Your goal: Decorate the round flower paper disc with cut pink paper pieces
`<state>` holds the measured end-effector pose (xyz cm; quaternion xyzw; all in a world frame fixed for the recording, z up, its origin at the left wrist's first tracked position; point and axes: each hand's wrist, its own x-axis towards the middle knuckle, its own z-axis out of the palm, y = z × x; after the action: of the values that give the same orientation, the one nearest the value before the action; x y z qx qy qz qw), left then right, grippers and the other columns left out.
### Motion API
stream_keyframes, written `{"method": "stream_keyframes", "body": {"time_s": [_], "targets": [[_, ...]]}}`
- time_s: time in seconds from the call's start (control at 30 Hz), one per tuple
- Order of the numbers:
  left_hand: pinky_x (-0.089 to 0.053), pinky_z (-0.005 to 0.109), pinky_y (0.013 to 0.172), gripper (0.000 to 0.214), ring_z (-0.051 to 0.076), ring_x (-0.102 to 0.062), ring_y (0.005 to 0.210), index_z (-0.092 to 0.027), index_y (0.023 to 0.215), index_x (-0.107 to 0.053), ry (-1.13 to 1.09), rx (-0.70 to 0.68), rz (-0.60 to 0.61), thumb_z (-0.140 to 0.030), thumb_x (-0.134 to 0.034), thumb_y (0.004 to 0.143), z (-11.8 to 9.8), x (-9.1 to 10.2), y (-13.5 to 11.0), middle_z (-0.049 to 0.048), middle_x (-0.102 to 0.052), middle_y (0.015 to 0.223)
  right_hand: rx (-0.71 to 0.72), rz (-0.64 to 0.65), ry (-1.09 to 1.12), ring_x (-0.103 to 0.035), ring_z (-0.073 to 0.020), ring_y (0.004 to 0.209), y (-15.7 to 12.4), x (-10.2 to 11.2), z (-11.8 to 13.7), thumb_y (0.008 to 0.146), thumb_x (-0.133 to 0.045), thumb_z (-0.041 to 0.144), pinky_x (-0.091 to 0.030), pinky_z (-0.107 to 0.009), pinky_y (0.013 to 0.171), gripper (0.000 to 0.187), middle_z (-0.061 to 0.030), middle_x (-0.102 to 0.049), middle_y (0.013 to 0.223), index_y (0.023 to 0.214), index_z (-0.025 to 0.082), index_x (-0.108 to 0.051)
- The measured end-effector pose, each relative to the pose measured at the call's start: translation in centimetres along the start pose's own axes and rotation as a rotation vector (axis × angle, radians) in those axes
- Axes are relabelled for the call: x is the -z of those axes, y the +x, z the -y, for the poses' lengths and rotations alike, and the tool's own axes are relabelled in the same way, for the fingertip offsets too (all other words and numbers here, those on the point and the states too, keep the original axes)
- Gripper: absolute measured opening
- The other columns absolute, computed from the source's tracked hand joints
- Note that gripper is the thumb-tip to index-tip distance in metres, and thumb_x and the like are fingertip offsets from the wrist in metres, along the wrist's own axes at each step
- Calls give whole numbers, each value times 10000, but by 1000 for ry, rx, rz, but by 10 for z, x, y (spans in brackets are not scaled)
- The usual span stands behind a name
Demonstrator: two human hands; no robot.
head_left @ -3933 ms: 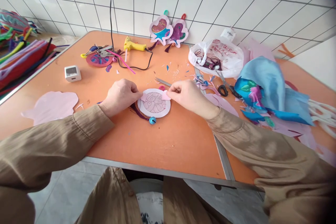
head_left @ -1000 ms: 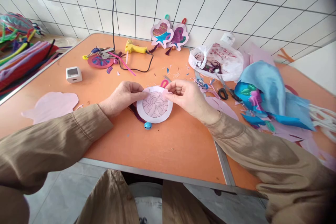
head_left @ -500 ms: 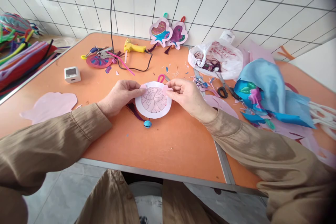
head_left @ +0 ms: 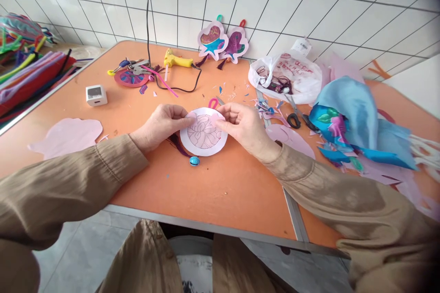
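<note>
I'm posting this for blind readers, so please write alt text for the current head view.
A person's left hand and right hand pinch a round, white-rimmed craft piece with a flower-like drawing at an orange table. A blue bell lies below it; a yellow glue gun lies behind.

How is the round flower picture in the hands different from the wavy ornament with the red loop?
The left hand and right hand hold the round flower picture; the wavy ornament is up against the tiled wall.
The picture is pale pink with thin lines; the ornament is mostly purple inside.
The picture's border is white; the ornament's is pink.
Both show a loop at the top: pink loop by the picture, red loop on the ornament.
</note>
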<state>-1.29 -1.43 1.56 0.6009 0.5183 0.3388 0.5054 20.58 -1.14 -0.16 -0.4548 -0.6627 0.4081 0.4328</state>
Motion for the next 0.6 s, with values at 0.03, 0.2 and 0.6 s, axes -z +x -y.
{"method": "stream_keyframes", "body": {"time_s": [0.03,0.2,0.6], "targets": [[-308,215,457,292,84,-447,513,-151,643,-587,21,-7,3,-382,-736,739,0,0,0,-21,-506,567,-1,8,9,-676,-188,713,0,-1,0,705,-823,427,-564,-339,667,314,-38,-723,784,841,200,-654],[-291,217,459,319,76,-411,514,-155,644,-557,69,-52,29,-409,-687,787,1,-1,-1,-27,-467,588,-7,36,-22,-628,-175,681,2,-7,2,707,-816,518,-523,-333,660,366,-29,-678,725,733,194,-648],[-251,234,475,356,86,-373,537,-174,605,-511,183,-125,26,-443,-649,792,4,-4,2,-28,-426,569,46,18,-180,-466,-134,601,0,-14,2,835,-692,547,-380,-285,546,455,13,-488,582,603,210,-492]]}}
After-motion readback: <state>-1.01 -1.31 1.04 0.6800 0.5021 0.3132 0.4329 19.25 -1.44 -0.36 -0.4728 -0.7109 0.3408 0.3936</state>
